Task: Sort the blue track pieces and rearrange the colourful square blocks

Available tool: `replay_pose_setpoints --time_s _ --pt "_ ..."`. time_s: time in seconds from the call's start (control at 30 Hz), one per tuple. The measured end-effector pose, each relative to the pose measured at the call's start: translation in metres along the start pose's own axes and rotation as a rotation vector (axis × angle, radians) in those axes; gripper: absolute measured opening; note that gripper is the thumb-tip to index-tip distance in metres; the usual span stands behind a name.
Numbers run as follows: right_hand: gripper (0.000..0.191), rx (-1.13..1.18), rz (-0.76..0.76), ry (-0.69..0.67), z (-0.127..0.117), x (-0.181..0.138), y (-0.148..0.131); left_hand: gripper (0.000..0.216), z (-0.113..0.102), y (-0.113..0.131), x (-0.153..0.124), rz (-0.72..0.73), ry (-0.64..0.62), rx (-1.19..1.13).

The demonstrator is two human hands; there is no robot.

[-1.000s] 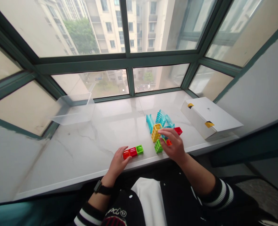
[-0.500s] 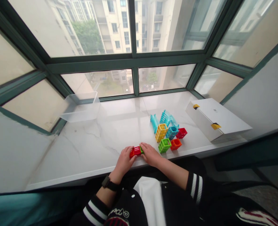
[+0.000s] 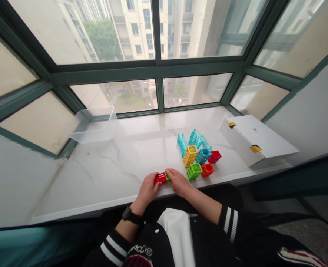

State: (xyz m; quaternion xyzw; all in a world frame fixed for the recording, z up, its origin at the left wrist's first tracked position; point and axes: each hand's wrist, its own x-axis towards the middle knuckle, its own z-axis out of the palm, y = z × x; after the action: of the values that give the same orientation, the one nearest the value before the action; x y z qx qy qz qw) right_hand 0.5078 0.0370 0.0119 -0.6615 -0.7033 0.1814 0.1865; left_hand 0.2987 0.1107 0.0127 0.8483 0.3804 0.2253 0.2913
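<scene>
Near the front edge of the marble sill, my left hand (image 3: 147,189) is closed around a red toy block (image 3: 160,179). My right hand (image 3: 178,181) grips a green block (image 3: 168,176) that sits end to end against the red one; my fingers hide part of both. Just right of my right hand stand a green block (image 3: 194,171) and an orange block (image 3: 207,170). Behind them are a yellow block (image 3: 191,156), a blue block (image 3: 203,156) and a dark red block (image 3: 214,157).
Light-blue ribbed plastic pieces (image 3: 195,138) lie behind the blocks. At the back left of the sill (image 3: 119,148) is a clear plastic bin (image 3: 97,131). A white box (image 3: 259,139) with yellow-black tabs stands on the right. Green-framed windows (image 3: 141,72) enclose the sill.
Both hands stay on the red and green blocks, with barely any shift. The view has tilted very slightly; the other blocks have not moved.
</scene>
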Motion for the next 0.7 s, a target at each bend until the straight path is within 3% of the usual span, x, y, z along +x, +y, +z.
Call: replay_pose_setpoints --time_s 0.57,0.7 --pt "0.066 0.015 0.115 -0.042 -0.018 -0.007 -0.006 0.037 0.001 0.004 0.002 -0.023 0.005 0.040" --pt "0.065 0.030 0.117 0.021 -0.029 -0.011 -0.018 0.037 -0.002 0.003 0.004 -0.040 -0.004 0.081"
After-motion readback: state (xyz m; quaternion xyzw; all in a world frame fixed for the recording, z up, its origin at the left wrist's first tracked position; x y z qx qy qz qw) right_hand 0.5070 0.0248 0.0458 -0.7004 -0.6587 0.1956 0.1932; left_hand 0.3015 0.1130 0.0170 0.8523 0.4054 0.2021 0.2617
